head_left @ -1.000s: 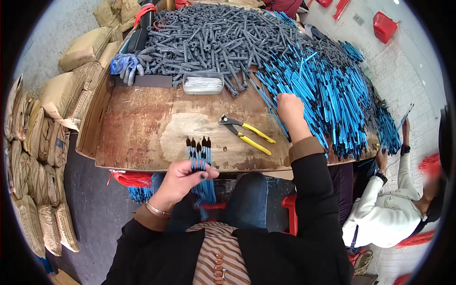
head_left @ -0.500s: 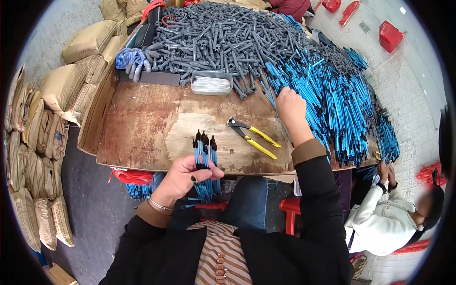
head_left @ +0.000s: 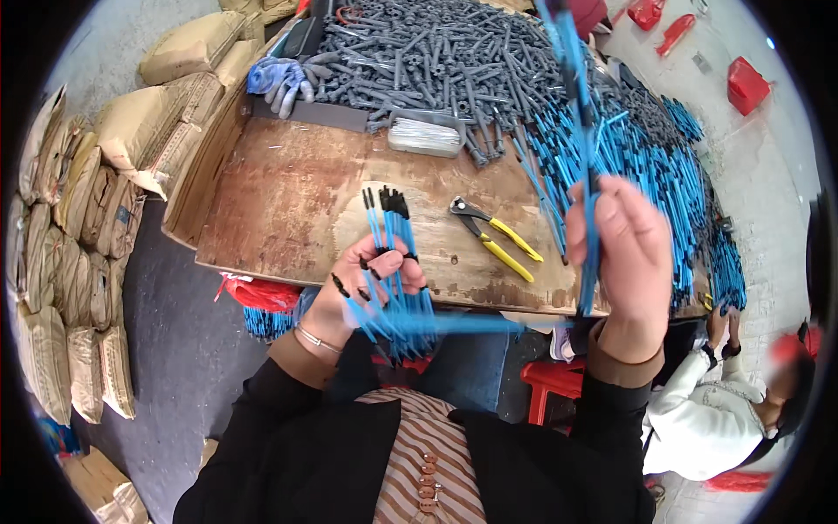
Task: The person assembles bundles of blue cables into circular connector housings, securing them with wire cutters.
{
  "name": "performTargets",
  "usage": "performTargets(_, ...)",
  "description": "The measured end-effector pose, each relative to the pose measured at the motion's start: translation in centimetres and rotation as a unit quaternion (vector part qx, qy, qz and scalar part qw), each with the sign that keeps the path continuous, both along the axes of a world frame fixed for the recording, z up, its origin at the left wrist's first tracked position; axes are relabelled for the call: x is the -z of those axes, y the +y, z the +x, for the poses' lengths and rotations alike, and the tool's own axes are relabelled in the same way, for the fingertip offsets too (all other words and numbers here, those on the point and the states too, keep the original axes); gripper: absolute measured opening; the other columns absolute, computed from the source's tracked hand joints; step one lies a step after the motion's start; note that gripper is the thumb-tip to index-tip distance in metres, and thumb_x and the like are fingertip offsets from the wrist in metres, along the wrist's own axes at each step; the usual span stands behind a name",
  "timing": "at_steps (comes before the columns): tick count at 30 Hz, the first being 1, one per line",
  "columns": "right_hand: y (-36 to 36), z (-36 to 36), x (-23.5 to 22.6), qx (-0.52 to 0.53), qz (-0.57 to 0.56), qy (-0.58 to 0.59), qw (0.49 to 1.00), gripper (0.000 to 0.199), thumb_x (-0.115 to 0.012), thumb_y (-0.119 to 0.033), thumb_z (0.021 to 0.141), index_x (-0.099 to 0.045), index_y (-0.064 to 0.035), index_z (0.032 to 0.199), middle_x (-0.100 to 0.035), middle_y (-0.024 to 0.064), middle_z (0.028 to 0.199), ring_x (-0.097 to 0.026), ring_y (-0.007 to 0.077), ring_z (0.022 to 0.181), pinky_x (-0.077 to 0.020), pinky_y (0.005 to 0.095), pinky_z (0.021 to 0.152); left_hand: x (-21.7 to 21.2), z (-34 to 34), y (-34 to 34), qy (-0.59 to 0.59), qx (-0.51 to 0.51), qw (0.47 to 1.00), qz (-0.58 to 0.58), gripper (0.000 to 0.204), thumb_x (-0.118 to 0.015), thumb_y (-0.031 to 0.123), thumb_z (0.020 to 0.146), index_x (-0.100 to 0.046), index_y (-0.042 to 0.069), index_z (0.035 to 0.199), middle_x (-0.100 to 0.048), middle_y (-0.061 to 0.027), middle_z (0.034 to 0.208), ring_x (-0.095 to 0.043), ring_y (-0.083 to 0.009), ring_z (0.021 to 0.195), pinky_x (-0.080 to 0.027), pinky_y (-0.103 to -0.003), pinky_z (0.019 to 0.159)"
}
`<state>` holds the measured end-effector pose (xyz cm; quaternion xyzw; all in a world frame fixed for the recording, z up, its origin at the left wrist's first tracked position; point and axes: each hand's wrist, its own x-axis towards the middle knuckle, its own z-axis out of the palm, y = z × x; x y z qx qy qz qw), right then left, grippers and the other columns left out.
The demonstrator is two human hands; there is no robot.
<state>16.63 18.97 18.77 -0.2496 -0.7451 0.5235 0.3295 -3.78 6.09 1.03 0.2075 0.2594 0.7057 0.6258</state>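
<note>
My left hand [head_left: 371, 279] is closed round a fanned bundle of thin blue rods with black tips [head_left: 401, 231] at the table's near edge. Some of these rods poke out between the fingers. Raised at the right, my right hand [head_left: 624, 253] grips a blue rod with black ends [head_left: 590, 148], smeared by motion; whether it is one rod or more I cannot tell. A blurred blue streak [head_left: 489, 323] runs sideways between the two hands. Yellow-handled end-cutting nippers [head_left: 470, 214] lie on the wooden table [head_left: 271, 192] between them.
A heap of blue rods [head_left: 650, 183] covers the table's right side, beside a grey heap of plastic wall plugs [head_left: 419, 61]. A clear box of white sticks [head_left: 425, 135] and a blue-grey glove [head_left: 284, 80] lie nearby. Sacks [head_left: 144, 131] are stacked left; a co-worker [head_left: 711, 419] is at right.
My right hand has come back from the blue heap toward me, now with a blue rod. The rods in my left hand are more spread and stand taller. The whole view has shifted slightly.
</note>
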Motion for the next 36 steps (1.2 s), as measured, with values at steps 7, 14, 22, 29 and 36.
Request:
performTargets(7, -4.0, -0.1, 13.4, -0.074, -0.073, -0.122, 0.987, 0.018, -0.046, -0.012, 0.093, -0.052, 0.003, 0.101, -0.061, 0.0083, 0.071, -0.058, 0.0152, 0.056, -0.0476, 0.0268, 0.053, -0.9, 1.2, 0.6, -0.072, 0.001, 0.997, 0.036, 0.018, -0.06, 0.012, 0.085, -0.056, 0.005, 0.1, -0.065, -0.0107, 0.084, -0.064, -0.0247, 0.08, -0.052, -0.037, 0.074)
performTargets(14, -4.8, 0.1, 13.3, -0.059, 0.095, -0.153, 0.982, 0.016, -0.046, -0.011, 0.092, -0.051, 0.0029, 0.099, -0.063, 0.0107, 0.071, -0.065, 0.0191, 0.061, -0.0503, 0.0294, 0.054, -1.3, 2.0, 1.0, 0.017, -0.079, 0.996, 0.03, 0.019, -0.063, 0.009, 0.082, -0.055, 0.005, 0.099, -0.061, -0.0059, 0.079, -0.062, -0.0208, 0.074, -0.051, -0.034, 0.071)
performTargets(22, -6.1, 1.0, 13.2, -0.001, 0.242, -0.248, 0.938, 0.016, -0.052, -0.013, 0.088, -0.053, 0.0006, 0.095, -0.063, 0.0139, 0.072, -0.065, 0.0247, 0.063, -0.0503, 0.0331, 0.055, -2.8, 3.4, 1.4, 0.15, -0.159, 0.974, -0.06, 0.019, -0.065, 0.005, 0.079, -0.056, 0.004, 0.095, -0.06, -0.0044, 0.077, -0.06, -0.0155, 0.068, -0.05, -0.028, 0.064)
performTargets(29, -1.1, 0.9, 12.5, -0.096, 0.152, -0.175, 0.968, 0.021, -0.056, -0.019, 0.087, -0.059, -0.0023, 0.098, -0.064, 0.0146, 0.077, -0.063, 0.0282, 0.071, -0.0485, 0.0346, 0.064, -2.6, 2.0, 0.6, 0.089, -0.055, 0.994, -0.039, 0.014, -0.063, 0.008, 0.08, -0.057, 0.004, 0.092, -0.06, -0.0042, 0.077, -0.06, -0.0157, 0.065, -0.05, -0.027, 0.067)
performTargets(36, 17.8, -0.2, 14.1, 0.3, 0.383, -0.373, 0.79, 0.023, -0.059, -0.025, 0.082, -0.062, -0.0038, 0.091, -0.064, 0.0159, 0.089, -0.063, 0.0283, 0.078, -0.0503, 0.0382, 0.069, -3.5, 2.2, 0.0, 0.058, -0.032, 0.996, -0.055, 0.016, -0.065, 0.012, 0.078, -0.057, 0.004, 0.09, -0.059, -0.0073, 0.07, -0.06, -0.0184, 0.066, -0.049, -0.03, 0.06)
